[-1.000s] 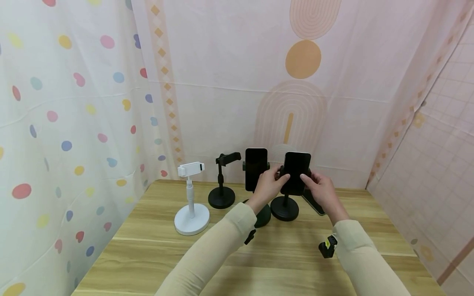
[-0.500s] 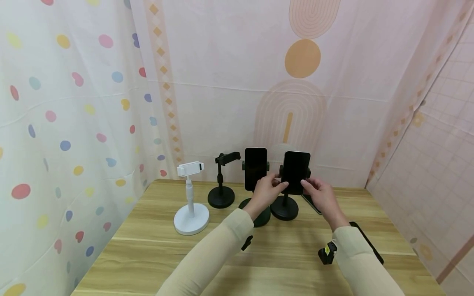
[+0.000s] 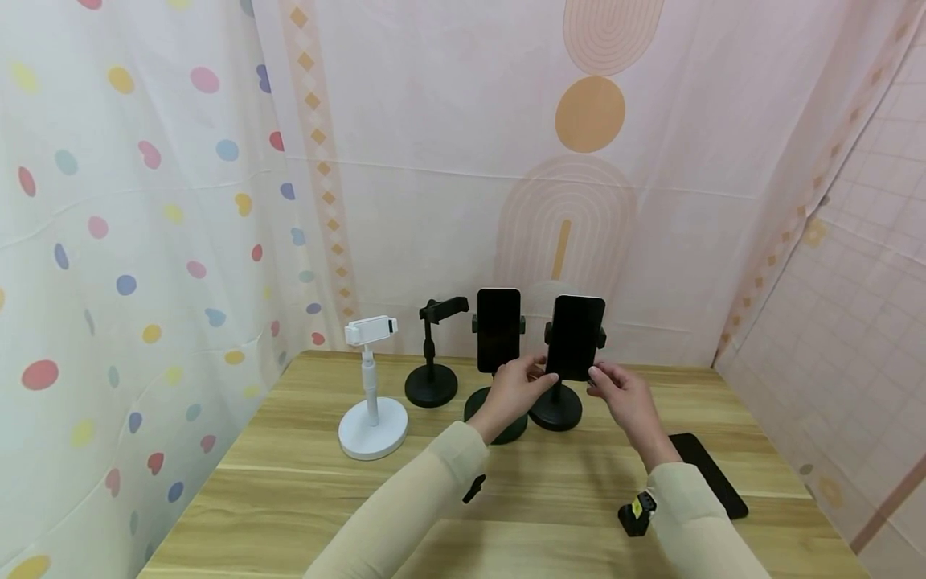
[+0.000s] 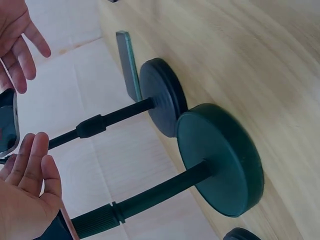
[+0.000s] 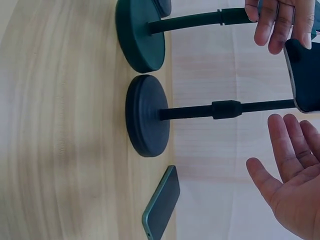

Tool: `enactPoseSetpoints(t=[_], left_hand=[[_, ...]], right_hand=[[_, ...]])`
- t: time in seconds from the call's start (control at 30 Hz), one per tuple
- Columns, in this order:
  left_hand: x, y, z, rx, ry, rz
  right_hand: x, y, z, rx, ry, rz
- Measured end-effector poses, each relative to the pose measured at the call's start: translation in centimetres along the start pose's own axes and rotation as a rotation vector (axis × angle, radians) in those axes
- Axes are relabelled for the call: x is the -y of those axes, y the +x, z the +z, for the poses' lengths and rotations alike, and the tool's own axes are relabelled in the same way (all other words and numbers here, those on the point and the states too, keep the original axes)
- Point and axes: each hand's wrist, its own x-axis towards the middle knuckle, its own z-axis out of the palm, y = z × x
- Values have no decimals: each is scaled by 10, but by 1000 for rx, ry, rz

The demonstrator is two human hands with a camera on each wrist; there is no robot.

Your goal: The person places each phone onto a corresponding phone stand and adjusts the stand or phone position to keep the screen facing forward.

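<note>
Phone (image 3: 575,338) | held near-upright in clamp (image 3: 601,338) of black stand (image 3: 560,415) | left hand (image 3: 512,390), right hand (image 3: 631,402): with fingers loosely extended near lower corners, gripping nothing, left contact unclear | lower than a second ago; probably clamped without support

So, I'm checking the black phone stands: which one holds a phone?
The black stand furthest right in the head view: it carries a phone. The other black stand, beside the white one, carries none.
</note>
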Motion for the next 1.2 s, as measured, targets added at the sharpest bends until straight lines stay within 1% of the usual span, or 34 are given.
enactPoseSetpoints(t=[0.2, 0.37, 0.5, 0.63, 0.7, 0.83, 0.9, 1.07, 1.13, 1.2], left_hand=[[6, -7, 1, 32, 26, 30], [10, -12, 2, 38, 35, 32], [14, -16, 2, 56, 33, 32], [17, -20, 4, 77, 57, 40], [18, -22, 5, 88, 81, 44], [23, -28, 4, 106, 132, 60], [27, -30, 2, 112, 162, 68], [38, -33, -2, 133, 236, 66], [42, -35, -5, 142, 282, 73], [47, -38, -8, 145, 354, 81]], right_hand=[[-7, -5, 7, -8, -66, -2], [-11, -11, 13, 0, -92, 1], [-15, -16, 18, -3, -136, -14], [-20, -19, 20, -7, -177, -33], [-24, -21, 19, -13, -212, -41], [-30, -26, 17, -19, -323, -33], [-33, -29, 17, -10, -371, -29], [-37, -34, 19, 22, -464, -40], [-39, -35, 21, 30, -497, -51], [-42, -37, 22, 33, -540, -85]])
